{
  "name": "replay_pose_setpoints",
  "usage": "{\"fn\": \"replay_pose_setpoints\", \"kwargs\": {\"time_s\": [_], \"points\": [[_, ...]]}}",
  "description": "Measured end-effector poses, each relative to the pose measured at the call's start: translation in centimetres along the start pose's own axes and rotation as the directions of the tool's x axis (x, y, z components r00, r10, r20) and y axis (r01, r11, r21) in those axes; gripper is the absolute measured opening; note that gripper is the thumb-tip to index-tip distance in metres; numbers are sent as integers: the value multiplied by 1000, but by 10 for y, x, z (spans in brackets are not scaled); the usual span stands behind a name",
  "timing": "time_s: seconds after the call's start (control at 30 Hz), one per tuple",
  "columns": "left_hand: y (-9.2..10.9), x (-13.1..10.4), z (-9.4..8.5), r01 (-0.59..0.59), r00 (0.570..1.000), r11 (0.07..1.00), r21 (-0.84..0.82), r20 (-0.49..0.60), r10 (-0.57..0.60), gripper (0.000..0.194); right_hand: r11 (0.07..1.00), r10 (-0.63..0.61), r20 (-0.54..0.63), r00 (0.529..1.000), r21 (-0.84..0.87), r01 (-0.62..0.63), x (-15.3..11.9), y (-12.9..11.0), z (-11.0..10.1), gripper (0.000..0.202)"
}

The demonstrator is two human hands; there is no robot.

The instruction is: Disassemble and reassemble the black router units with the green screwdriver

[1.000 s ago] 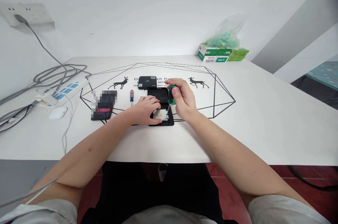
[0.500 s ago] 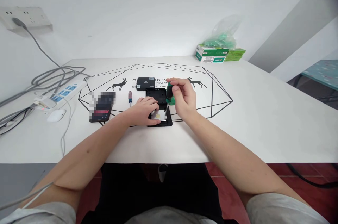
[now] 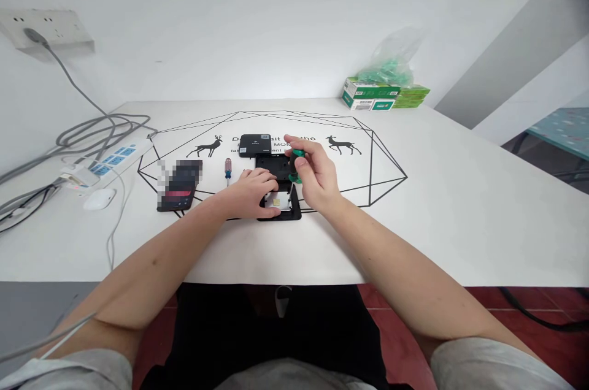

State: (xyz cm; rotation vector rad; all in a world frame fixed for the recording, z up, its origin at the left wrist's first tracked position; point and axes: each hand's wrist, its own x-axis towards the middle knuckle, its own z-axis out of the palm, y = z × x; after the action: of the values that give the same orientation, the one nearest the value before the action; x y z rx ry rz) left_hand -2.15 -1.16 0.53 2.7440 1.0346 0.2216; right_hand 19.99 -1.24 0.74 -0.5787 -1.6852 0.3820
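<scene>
A black plastic device case (image 3: 295, 214) lies on the table in front of me, a silvery plate (image 3: 284, 201) with a small yellowish square inside it. My left hand (image 3: 252, 195) grips the case from its left side, fingers across the far edge and thumb at the near one. In my right hand (image 3: 318, 178) is a green and black screwdriver (image 3: 295, 164), held nearly upright. Its shaft points down at the right side of the plate; the tip is too small to make out. Just behind sits another black casing part (image 3: 272, 166), partly covered by my fingers.
A flat black box (image 3: 254, 145) lies farther back. To the left are a second screwdriver (image 3: 227, 170), a phone (image 3: 180, 186), a white earbud case (image 3: 99, 198), and a power strip (image 3: 117, 157) with coiled cables. Green boxes (image 3: 372, 89) topped by a plastic bag stand at the back right.
My right hand has shifted slightly left and turned a little around the screwdriver handle, its fingers now placed differently. My left hand and the case stay put.
</scene>
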Motion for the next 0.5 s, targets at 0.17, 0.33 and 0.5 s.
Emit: {"fn": "replay_pose_setpoints", "kwargs": {"time_s": [0.17, 0.33, 0.5], "points": [[1, 0, -1, 13, 1000, 1000, 2, 8, -13, 33, 970, -175, -81, 981, -185, 157, 6, -1, -2, 33], [-1, 1, 2, 11, 1000, 1000, -3, 10, -11, 35, 972, -180, -150, 972, -181, 152, 7, -2, -4, 31], [-2, 0, 2, 2, 1000, 1000, -5, -1, -2, 34, 998, 8, -221, 975, -58, -22, 4, -3, -1, 11]]}}
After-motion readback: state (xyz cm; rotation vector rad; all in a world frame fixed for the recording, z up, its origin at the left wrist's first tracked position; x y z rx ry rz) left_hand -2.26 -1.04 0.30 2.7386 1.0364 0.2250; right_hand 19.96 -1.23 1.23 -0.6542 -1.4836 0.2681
